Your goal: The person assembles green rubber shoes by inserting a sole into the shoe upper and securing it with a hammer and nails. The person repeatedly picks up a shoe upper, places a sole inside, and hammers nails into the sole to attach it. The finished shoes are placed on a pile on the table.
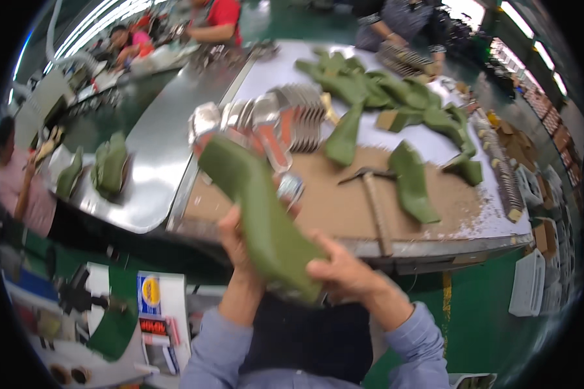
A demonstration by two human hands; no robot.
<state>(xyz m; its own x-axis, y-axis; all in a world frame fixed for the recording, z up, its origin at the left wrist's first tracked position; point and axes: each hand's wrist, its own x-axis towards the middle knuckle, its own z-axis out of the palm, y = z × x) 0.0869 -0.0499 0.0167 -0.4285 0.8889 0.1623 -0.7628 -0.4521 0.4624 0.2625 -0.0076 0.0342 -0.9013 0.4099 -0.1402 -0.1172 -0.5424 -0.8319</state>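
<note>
Workpiece (261, 211), green and curved, held aslant over the near edge of the table (285, 61).
Green pieces (111, 165) rest on a metal counter (159, 146); the left hand (233, 241) grips the workpiece's left side; the right hand (344, 271) clasps its lower right end; then a hammer (372, 198) and another green piece (412, 185) lie on a brown sheet (461, 201).

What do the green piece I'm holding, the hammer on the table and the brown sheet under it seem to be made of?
Green piece: probably plastic, smooth, with soft sheen and even colour.
Hammer: handle likely wood, pale and dull; head apparently metal, dark and thin.
Brown sheet: cardboard or heavy paper, matte tan; can't tell which.
</note>
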